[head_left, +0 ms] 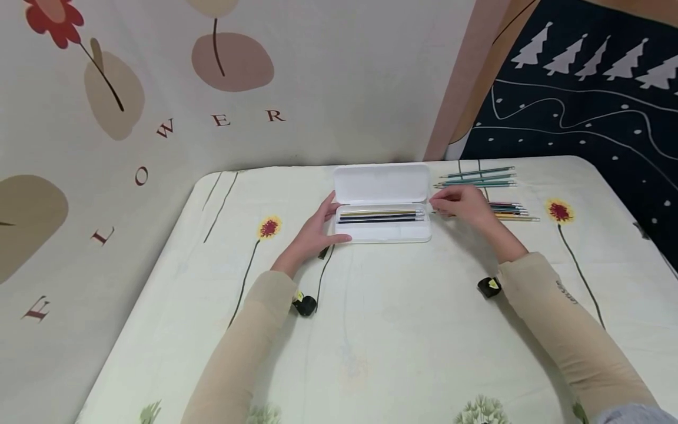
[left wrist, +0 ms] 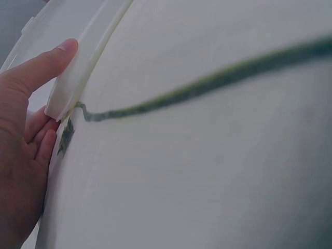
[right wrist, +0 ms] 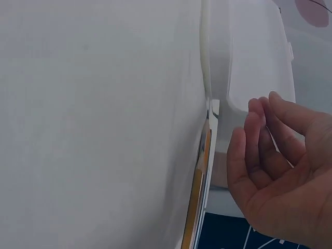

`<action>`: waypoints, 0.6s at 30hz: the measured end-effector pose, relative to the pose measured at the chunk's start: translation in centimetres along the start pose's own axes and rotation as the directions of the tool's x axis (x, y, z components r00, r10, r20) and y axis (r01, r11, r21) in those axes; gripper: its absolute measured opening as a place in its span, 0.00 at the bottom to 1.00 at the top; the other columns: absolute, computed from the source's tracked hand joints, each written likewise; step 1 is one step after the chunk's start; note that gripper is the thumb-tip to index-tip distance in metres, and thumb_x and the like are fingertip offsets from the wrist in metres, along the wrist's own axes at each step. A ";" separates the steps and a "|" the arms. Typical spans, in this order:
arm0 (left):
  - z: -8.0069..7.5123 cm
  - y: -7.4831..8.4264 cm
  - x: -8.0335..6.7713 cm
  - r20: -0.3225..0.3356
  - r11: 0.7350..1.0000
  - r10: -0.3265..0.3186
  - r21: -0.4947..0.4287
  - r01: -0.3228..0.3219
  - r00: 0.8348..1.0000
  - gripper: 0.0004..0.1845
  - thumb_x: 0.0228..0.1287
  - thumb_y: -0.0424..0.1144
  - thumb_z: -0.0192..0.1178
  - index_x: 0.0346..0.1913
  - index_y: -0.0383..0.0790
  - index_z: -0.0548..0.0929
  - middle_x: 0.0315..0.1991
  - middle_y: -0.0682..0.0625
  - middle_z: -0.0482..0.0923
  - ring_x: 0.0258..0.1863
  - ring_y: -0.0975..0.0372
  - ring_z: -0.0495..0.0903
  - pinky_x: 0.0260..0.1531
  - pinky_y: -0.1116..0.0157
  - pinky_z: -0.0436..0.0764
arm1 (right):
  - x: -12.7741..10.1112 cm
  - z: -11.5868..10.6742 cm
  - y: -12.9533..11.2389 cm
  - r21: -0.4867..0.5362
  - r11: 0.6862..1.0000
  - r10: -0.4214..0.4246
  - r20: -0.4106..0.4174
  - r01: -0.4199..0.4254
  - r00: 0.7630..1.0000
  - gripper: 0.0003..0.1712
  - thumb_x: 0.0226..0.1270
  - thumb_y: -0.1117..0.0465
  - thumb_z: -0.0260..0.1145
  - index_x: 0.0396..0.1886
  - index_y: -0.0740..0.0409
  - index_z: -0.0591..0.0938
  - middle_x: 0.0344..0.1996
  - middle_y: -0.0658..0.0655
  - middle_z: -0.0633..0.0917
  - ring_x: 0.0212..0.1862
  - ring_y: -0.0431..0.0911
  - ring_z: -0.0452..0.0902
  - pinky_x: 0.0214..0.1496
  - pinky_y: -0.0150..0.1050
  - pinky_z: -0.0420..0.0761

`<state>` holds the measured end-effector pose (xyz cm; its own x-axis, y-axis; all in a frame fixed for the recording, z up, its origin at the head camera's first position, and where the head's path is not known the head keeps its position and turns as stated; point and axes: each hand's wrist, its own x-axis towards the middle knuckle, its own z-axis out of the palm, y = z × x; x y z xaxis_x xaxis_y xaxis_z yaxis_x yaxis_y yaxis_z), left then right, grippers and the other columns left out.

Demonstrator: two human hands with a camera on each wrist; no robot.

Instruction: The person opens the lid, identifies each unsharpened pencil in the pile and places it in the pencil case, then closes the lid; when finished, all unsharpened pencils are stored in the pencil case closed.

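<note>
while we sit at the table (head_left: 371, 330) with its pale flowered cloth, we keep the open white pencil case (head_left: 382, 203) square in front of us near the far edge, its lid standing up behind the tray and a few pens or pencils already lying lengthwise inside. our left hand (head_left: 318, 232) steadies the case at its left end; in the left wrist view the thumb (left wrist: 49, 62) lies straight along the case's rim and the other fingers sit loosely against its side, so we press rather than clutch, which seems right for stopping a light plastic box from sliding. our right hand (head_left: 461, 203) hovers just off the right end of the case, fingers relaxed and slightly bent, and in the right wrist view they close on nothing. to its right lies the loose heap of pencils (head_left: 511, 211), with a second row of green pencils (head_left: 479, 176) farther back. we judge the careful way is to pinch one pencil near its middle, keep it parallel to those in the tray, and lower it flat beside them so nothing crosses or jams the lid. the small black wrist cameras (head_left: 305, 304) stay clear of the work.
</note>
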<state>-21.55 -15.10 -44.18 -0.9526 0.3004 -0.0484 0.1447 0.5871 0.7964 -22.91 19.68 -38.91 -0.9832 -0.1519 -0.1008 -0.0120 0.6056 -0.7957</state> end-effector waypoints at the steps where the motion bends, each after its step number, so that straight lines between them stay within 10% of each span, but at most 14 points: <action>1: 0.0 0.0 0.0 -0.001 1.000 -0.001 0.000 0.001 1.000 0.59 0.48 0.53 0.72 0.73 0.68 0.38 0.70 0.57 0.59 0.69 0.60 0.59 0.71 0.57 0.55 | -0.1 -0.1 0.0 -0.002 1.000 0.010 -0.012 -0.010 1.000 0.17 0.64 0.52 0.65 0.46 0.59 0.84 0.38 0.55 0.84 0.35 0.43 0.78 0.37 0.32 0.78; 18: 0.0 0.3 0.0 -0.001 1.000 -0.010 -0.004 0.010 1.000 0.59 0.48 0.50 0.72 0.75 0.62 0.39 0.70 0.56 0.60 0.69 0.60 0.60 0.71 0.57 0.54 | -1.0 -2.3 1.0 -0.019 1.000 0.000 -0.081 -0.001 0.997 0.18 0.63 0.53 0.66 0.46 0.61 0.84 0.39 0.50 0.85 0.34 0.30 0.74 0.36 0.30 0.77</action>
<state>-21.55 -14.91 -43.98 -0.9543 0.2938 -0.0555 0.1344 0.5872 0.7982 -22.41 22.25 -38.22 -0.9948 -0.0881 -0.0517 -0.0143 0.6209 -0.7838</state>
